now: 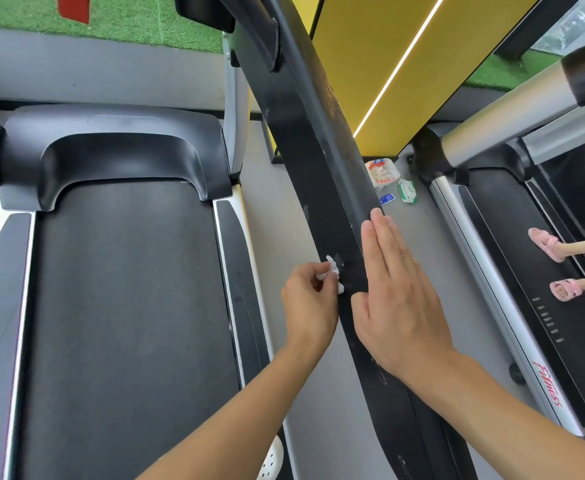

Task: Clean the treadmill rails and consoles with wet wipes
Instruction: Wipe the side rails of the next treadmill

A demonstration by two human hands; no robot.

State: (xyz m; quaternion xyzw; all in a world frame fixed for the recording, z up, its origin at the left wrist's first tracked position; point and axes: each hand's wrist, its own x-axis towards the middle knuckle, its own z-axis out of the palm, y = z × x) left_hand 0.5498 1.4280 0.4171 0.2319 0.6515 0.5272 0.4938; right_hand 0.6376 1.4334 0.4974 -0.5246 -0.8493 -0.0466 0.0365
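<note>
Head view: left hand (310,306) pinches wipe (334,271) on rail (318,168); right hand (395,296) flat, fingers (384,244) straight; green packet (407,191) on floor (273,220).

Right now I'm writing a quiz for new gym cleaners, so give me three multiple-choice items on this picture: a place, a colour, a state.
1. Where is the green-and-white pack? A on the running belt; B on the floor; C on a console.
2. What colour is the rail being wiped? A black; B silver; C yellow.
3. How is the right hand? A curled in a fist; B hanging by the person's side; C flat on the rail.

B: the pack lies on the grey floor.
A: the rail under both hands is black.
C: its straight fingers lie on the rail, while the left hand pinches the wipe.
</note>
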